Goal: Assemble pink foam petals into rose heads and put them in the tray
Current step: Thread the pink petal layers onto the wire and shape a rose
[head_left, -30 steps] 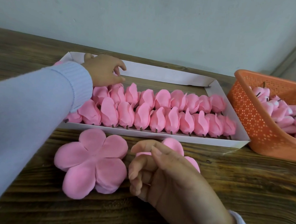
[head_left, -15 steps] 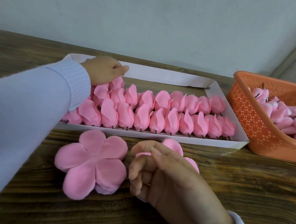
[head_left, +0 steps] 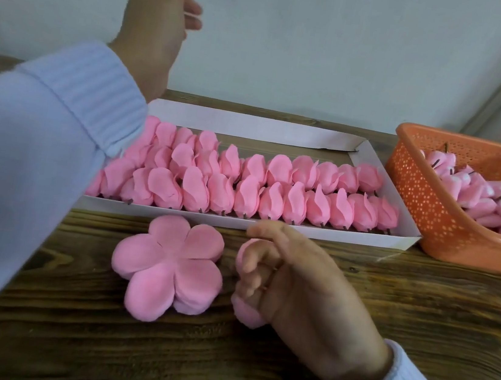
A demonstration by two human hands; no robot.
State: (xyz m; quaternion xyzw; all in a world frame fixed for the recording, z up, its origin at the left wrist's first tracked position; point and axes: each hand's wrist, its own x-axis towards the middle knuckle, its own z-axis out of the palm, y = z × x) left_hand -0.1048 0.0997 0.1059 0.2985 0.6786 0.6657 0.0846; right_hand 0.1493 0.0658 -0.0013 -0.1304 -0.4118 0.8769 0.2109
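A white cardboard tray [head_left: 251, 126] holds two full rows of pink rose heads [head_left: 248, 196], plus a few more at its far left. In front of it on the wooden table lies a stack of flat five-lobed foam petals [head_left: 169, 265]. My right hand [head_left: 299, 292] rests beside the stack, its fingers curled round a foam petal piece [head_left: 246, 314] that is mostly hidden under the palm. My left hand [head_left: 156, 24] hangs in the air above the tray's far left corner. Its fingers are loose and it holds nothing. My left sleeve hides the tray's left end.
An orange perforated basket [head_left: 430, 220] stands to the right of the tray, touching its corner, and holds several pink foam buds [head_left: 489, 202] with dark stems. A pale wall rises just behind the table. Bare wood lies in front of my right hand and to its right.
My left hand has lifted off the rose heads at the tray's far left and now hangs high above the tray. My right hand has stayed on its petal piece.
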